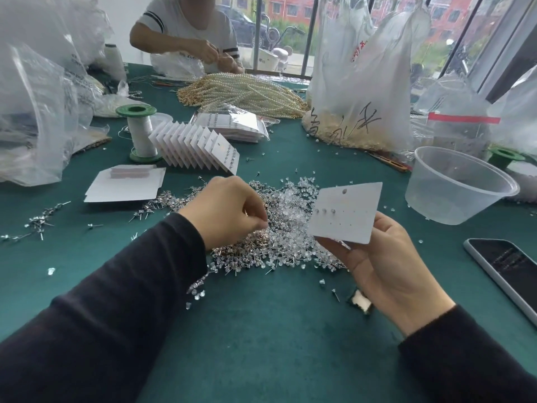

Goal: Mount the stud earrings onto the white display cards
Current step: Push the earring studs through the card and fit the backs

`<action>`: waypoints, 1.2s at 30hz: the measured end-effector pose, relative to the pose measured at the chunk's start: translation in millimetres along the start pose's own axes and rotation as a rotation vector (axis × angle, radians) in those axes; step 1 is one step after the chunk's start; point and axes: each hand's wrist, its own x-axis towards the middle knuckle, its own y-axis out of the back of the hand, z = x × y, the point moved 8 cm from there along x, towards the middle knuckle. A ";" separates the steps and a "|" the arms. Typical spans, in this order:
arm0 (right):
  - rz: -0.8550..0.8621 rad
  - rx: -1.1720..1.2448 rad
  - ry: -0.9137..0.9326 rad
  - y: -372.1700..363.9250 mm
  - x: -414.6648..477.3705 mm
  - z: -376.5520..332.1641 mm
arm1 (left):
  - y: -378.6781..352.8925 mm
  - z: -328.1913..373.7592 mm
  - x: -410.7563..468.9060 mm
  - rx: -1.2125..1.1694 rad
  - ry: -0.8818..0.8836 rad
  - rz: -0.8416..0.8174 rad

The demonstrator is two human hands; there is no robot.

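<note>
My right hand (386, 266) holds a white display card (345, 212) upright by its lower edge; three studs sit in its top row of holes. My left hand (229, 210) hovers over the pile of stud earrings and clear backs (279, 237) on the green table, fingers curled with the tips pinched together; whether a stud is between them is hidden. A fanned row of filled cards (197, 146) stands behind the pile. Blank white card sheets (125, 184) lie at the left.
A clear plastic tub (456, 187) stands at the right, a phone (508, 269) near the right edge. A thread spool (141, 132), bagged cards (235, 126), pearl strands (247, 91) and plastic bags (360, 77) fill the back. Another person (189, 36) works across the table.
</note>
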 end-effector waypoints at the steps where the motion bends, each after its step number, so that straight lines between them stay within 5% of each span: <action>1: -0.008 0.025 -0.010 -2.6 5.1 -1.2 | 3.1 -1.9 0.0 -0.068 0.024 0.010; 11: -0.097 0.224 -0.125 -17.0 27.7 8.7 | 8.1 -16.8 -2.0 -0.387 0.149 -0.017; 25: -0.080 0.195 -0.188 -13.0 20.5 15.6 | 10.3 -18.7 -4.0 -0.254 0.150 0.030; 30: -0.075 0.200 -0.197 -14.2 19.1 15.5 | 12.7 -20.5 -5.4 -0.386 0.177 0.078; 33: -0.108 0.202 -0.208 -18.7 16.0 17.7 | 19.9 -1.5 -9.4 -0.620 0.062 0.206; 36: -0.181 0.191 -0.215 -28.4 10.9 20.2 | 24.3 30.3 -18.3 -0.550 -0.180 0.329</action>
